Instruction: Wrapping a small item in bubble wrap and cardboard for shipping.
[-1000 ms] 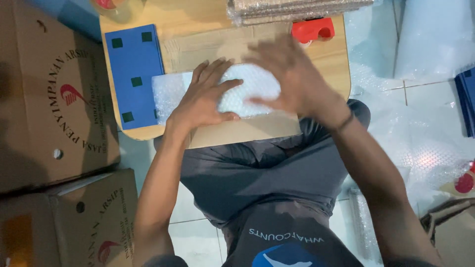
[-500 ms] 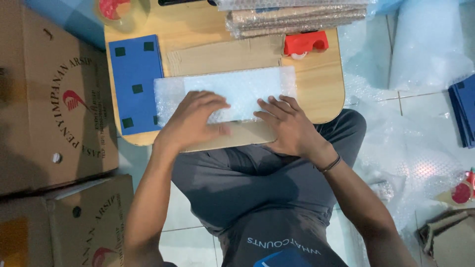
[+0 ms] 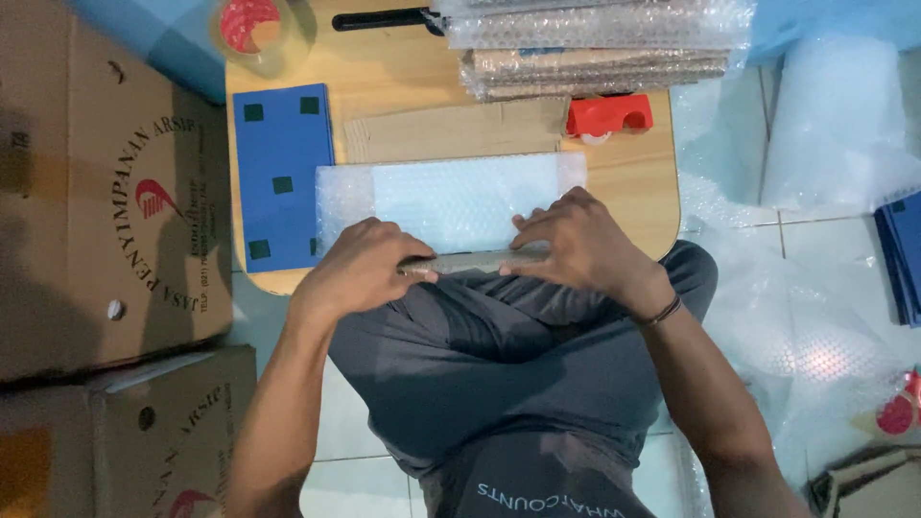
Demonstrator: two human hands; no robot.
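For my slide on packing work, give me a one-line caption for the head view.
Left hand and right hand press a bubble wrap sheet at the near edge of a wooden table.

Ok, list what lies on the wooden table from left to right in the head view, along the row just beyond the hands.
Blue board with dark square patches → sheet of bubble wrap that both hands press at its near edge → red tape dispenser, farther back toward the right.

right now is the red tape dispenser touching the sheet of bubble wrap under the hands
Apart. The head view shows the red tape dispenser on bare wooden table, clear of the clear bubble wrap sheet.
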